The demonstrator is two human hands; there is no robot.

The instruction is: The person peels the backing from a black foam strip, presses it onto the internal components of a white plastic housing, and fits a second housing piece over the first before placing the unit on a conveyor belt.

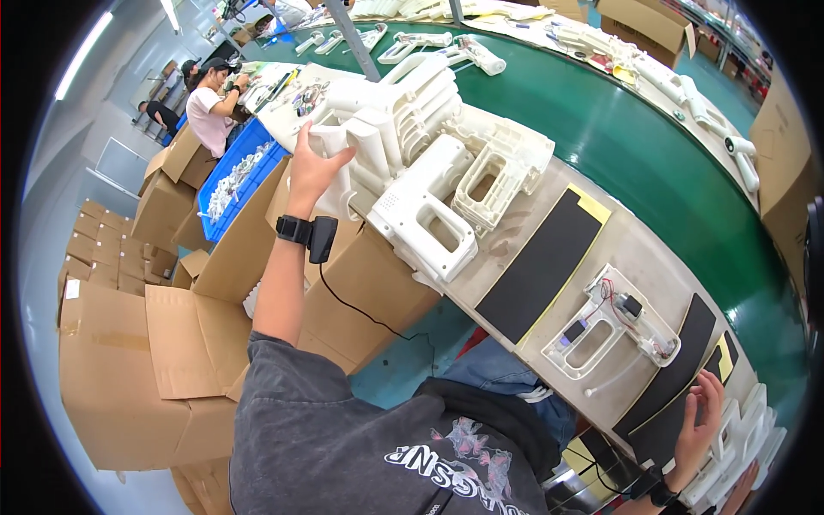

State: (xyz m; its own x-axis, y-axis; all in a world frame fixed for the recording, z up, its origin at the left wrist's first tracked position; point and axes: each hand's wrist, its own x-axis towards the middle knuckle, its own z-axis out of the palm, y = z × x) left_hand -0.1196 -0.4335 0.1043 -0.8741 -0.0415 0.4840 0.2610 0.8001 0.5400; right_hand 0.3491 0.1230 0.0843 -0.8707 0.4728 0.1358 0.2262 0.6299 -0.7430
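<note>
My left hand (318, 169) reaches to a stack of white plastic housings (429, 99) at the table's left end. Its thumb and forefinger are spread at the edge of the nearest housing; whether they touch it I cannot tell. Beside the stack lies a white handled shell (419, 202), with an open-faced half shell (534, 154) behind it. My right hand (705, 416) holds nothing, its fingers loosely curved and apart. It hovers by black strips (674, 365) and several white shells (736, 442). Between my hands lies a half shell with red and black wires (642, 330).
A wide black pad (534, 266) on yellow backing lies on the table (506, 249). Beyond runs a green conveyor belt (601, 120) bearing white parts. Open cardboard boxes (120, 378) and a blue bin (221, 225) stand left. A co-worker (209, 107) sits farther off.
</note>
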